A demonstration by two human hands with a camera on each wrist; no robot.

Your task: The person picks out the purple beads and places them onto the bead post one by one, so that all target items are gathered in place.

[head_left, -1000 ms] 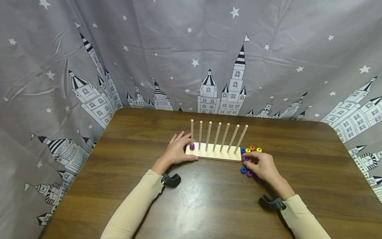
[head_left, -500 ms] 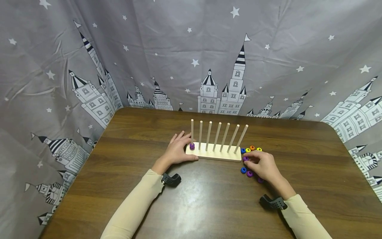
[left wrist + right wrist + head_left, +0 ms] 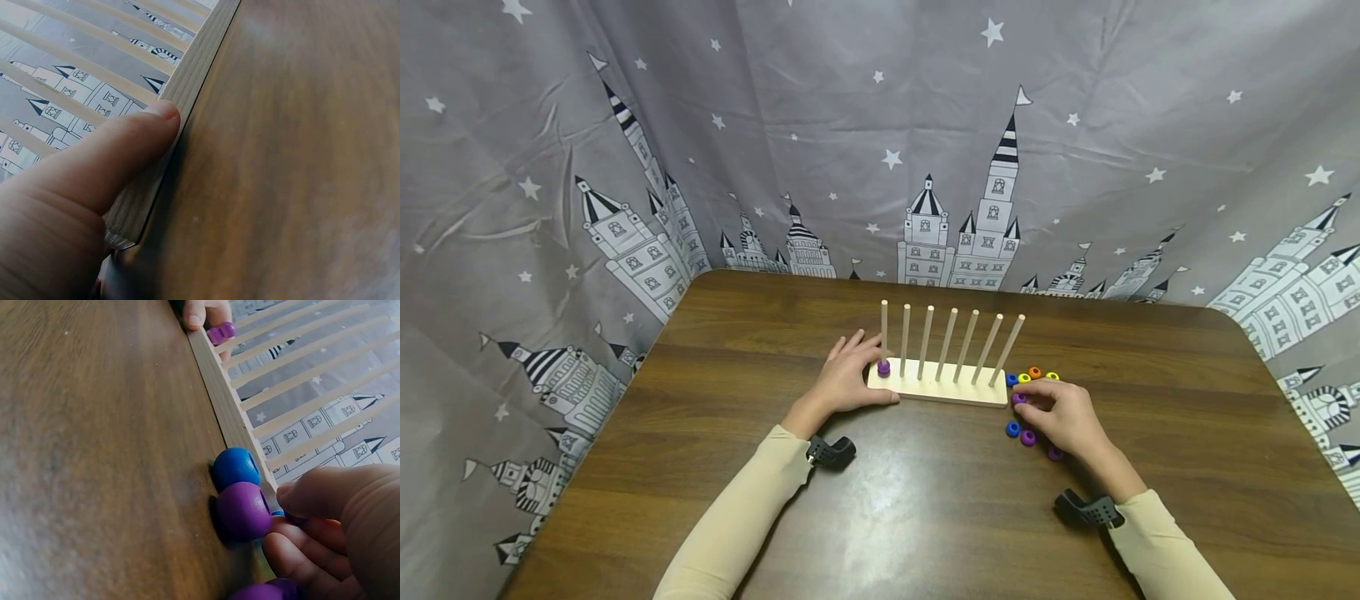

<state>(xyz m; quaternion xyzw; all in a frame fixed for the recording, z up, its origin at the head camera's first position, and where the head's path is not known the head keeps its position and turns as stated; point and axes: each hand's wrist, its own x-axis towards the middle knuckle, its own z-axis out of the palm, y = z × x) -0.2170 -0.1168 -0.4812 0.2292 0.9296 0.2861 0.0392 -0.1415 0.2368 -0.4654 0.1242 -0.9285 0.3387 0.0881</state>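
A pale wooden peg board (image 3: 936, 387) with a row of several upright pegs stands on the table. On its leftmost peg sit what look like two purple beads (image 3: 883, 368), stacked at the bottom. My left hand (image 3: 844, 383) holds that end of the board, its thumb (image 3: 137, 134) against the front edge and its other fingers behind. Just off the right end, my right hand (image 3: 1066, 417) pinches a purple bead (image 3: 1018, 399) between thumb and fingers. The right wrist view shows that bead mostly hidden by the fingers, beyond a blue bead (image 3: 236, 469) and another purple bead (image 3: 244, 511).
Behind the right hand lie a blue bead (image 3: 1011, 380), a yellow bead (image 3: 1023, 379), an orange bead (image 3: 1034, 372) and a partly covered yellow bead (image 3: 1052, 377). One more purple bead (image 3: 1056, 454) lies under the right wrist. A grey castle-print curtain (image 3: 820, 150) borders the brown table (image 3: 925, 517).
My right hand has shifted very slightly to the right with the pinched purple bead, covering more of the far yellow bead. The left hand keeps its hold on the peg board.
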